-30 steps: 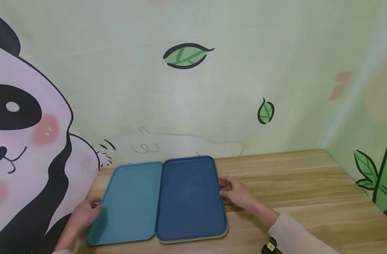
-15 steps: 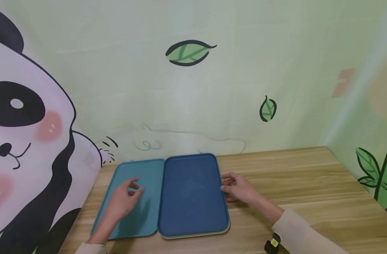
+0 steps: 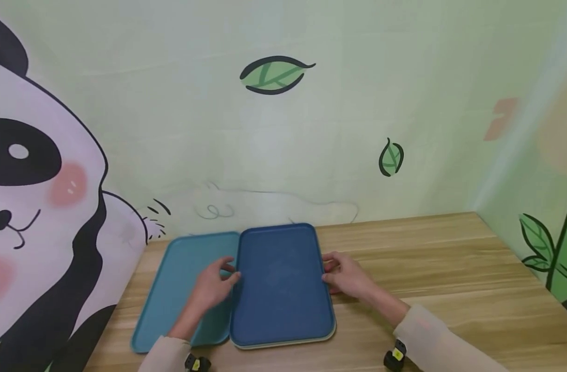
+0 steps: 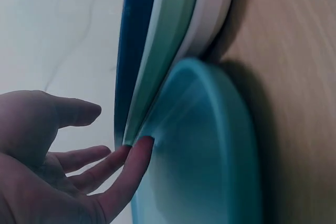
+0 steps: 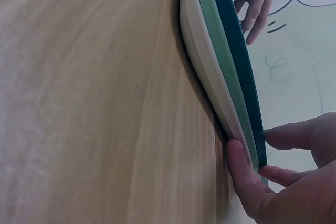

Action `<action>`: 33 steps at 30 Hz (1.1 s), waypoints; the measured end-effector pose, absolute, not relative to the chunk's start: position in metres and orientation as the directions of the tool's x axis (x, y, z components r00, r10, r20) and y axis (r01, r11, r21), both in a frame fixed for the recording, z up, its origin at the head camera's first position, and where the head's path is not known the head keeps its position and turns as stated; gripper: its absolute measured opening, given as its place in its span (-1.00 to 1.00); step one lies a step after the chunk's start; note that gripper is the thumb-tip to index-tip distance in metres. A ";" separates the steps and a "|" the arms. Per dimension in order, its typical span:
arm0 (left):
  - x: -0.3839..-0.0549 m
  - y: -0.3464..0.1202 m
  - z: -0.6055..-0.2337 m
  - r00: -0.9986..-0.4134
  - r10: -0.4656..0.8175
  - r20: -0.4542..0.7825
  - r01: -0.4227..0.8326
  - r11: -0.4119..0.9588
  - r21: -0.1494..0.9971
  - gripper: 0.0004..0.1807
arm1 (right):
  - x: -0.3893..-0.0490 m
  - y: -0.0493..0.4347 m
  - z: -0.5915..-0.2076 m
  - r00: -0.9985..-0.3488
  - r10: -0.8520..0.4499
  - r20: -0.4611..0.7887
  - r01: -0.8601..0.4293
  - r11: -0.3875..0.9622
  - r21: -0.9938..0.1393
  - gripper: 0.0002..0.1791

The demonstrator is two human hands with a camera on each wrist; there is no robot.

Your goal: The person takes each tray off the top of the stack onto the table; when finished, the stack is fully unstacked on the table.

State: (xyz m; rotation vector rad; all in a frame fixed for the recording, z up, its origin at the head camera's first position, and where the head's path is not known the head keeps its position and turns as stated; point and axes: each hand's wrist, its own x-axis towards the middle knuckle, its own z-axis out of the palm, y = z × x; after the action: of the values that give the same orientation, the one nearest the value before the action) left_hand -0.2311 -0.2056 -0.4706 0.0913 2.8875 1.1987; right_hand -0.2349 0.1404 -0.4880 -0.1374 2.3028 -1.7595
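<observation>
A dark blue rectangular tray (image 3: pixel 281 289) tops a stack near the middle of the table. Below it, the left wrist view shows a light green tray (image 4: pixel 170 24) and a pale tray (image 4: pixel 215 3). A teal tray (image 3: pixel 178 274) lies flat against the stack's left side. Over the teal tray reaches my left hand (image 3: pixel 212 285), its fingertips at the stack's left edge and its thumb apart from the blue rim. At the opposite edge my right hand (image 3: pixel 349 276) holds the stack between thumb and fingers.
The wooden table (image 3: pixel 427 268) extends right of the stack. Behind it rises a pale green wall (image 3: pixel 172 129) with painted leaves and a large painted panda (image 3: pixel 37 206) at left. A small black device with a yellow mark (image 3: pixel 395 355) sits at the right wrist.
My left hand has left the teal tray's outer left edge and crossed rightward over it to the stack. My right hand stays at the stack's right edge. The trays look unmoved.
</observation>
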 end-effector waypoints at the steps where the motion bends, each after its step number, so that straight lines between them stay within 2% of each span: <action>1: -0.231 -0.204 -0.471 -0.998 0.056 -0.001 0.038 0.690 0.722 -0.43 | -0.234 0.140 -0.488 -0.966 -0.223 -0.130 0.067 0.268 -0.961 -0.43; 8: -0.227 -0.207 -0.477 -0.995 0.008 -0.096 -0.077 0.541 0.837 -0.42 | -0.233 0.139 -0.487 -0.961 -0.249 -0.120 0.049 0.273 -0.961 -0.38; 12: -0.226 -0.209 -0.477 -0.990 0.012 -0.143 -0.119 0.490 0.863 -0.44 | -0.234 0.139 -0.487 -0.958 -0.261 -0.117 0.041 0.282 -0.959 -0.37; 19: -0.227 -0.209 -0.479 -0.979 0.004 -0.205 -0.178 0.483 0.857 -0.44 | -0.228 0.139 -0.488 -0.949 -0.280 -0.147 0.063 0.286 -0.956 -0.38; 33: -0.231 -0.207 -0.476 -0.983 0.015 -0.180 -0.151 0.480 0.864 -0.45 | -0.233 0.139 -0.485 -0.967 -0.237 -0.090 0.014 0.305 -0.952 -0.33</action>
State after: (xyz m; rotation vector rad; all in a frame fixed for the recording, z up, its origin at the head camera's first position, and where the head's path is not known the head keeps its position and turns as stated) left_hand -0.2312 -0.2066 -0.4757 -0.1187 2.5591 1.5182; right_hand -0.2325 0.1394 -0.4851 -0.2054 2.3564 -1.7231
